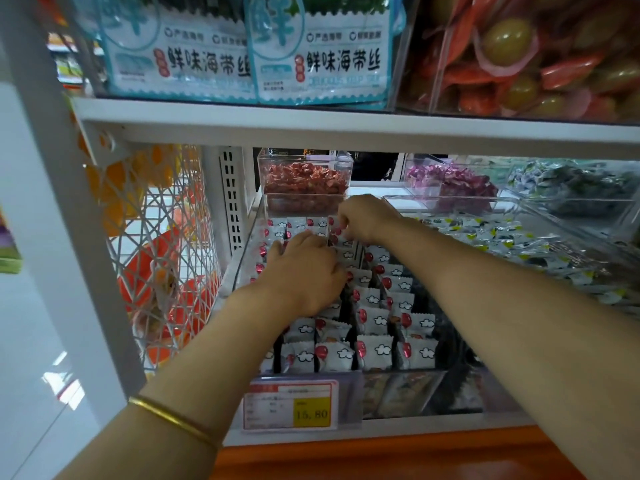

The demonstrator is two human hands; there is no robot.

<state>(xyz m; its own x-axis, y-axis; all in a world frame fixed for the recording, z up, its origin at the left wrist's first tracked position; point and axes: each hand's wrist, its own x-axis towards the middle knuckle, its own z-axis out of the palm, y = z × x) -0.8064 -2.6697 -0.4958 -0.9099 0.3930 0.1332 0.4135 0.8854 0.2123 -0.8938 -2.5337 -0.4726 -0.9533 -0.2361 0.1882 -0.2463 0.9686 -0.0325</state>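
Note:
Rows of small white snack packets with a red balloon and cloud print stand upright in a clear bin on the lower shelf. My left hand lies palm down over the left rows, fingers curled down among the packets. My right hand reaches further back and pinches packets at the rear of the bin with bent fingers. A gold bangle circles my left forearm.
A price tag reading 15.80 hangs at the bin's front. Clear bins of red sweets, purple sweets and white-green packets stand behind and right. The upper shelf edge hangs close overhead. A white lattice panel closes the left.

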